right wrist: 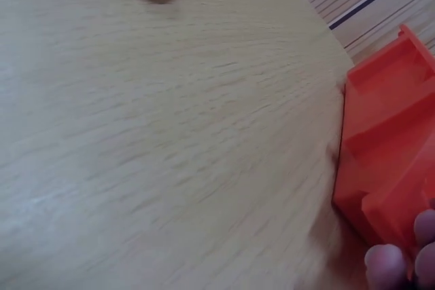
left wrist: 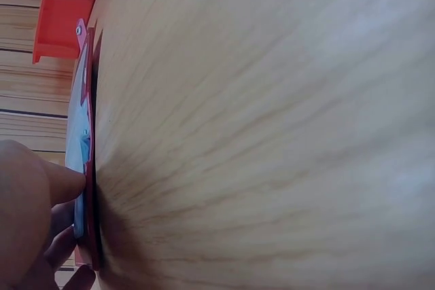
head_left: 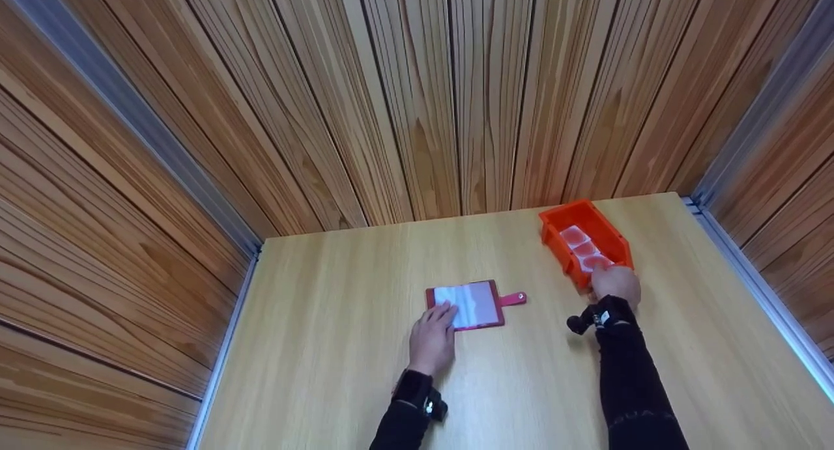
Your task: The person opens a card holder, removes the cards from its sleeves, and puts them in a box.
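Note:
A small red card holder lies spread open on the table, its pale clear sleeves facing up and its snap strap pointing right. My left hand rests on the left part of the sleeves; in the left wrist view its thumb touches the near edge. My right hand is at the near end of an orange bin, fingers reaching over its low front. Inside the bin lie white squares with reddish round centres. The right fingertips show beside the bin's front; whether they pinch anything is hidden.
The wooden table runs back to a wood-plank wall. Metal rails border the table at its sides. The bin stands at the back right, close to the wall, with the card holder left of it and nearer.

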A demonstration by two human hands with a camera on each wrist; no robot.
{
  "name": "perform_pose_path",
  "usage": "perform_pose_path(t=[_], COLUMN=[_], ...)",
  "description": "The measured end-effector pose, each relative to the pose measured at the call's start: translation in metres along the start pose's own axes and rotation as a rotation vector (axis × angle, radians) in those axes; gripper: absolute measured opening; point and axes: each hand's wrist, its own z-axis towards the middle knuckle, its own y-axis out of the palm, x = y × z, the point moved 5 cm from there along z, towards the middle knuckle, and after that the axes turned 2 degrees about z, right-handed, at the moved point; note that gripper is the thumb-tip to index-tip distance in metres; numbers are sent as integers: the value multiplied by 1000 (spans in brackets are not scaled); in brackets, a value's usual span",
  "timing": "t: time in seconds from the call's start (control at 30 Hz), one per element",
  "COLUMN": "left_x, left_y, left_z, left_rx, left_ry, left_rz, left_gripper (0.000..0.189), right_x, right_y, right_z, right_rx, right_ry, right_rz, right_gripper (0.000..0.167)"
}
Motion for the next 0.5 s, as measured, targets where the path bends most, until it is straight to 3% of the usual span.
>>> perform_pose_path(t=[0.2,0.37,0.5], left_x=[1,1,0], left_y=[-1,-1,0], left_z=[0,0,0], left_rx=[-7,9,-16], left_ry=[8,21,3], left_rz=[12,11,-13], left_gripper=[41,40,41], right_x=[-16,-44,-64], right_y=[-25,-33,-23], right_z=[-2,-18,-38], right_rx=[157,202,193], right_ry=[-143,-259,-358], right_rz=[21,30,60], right_gripper=[62,64,65])
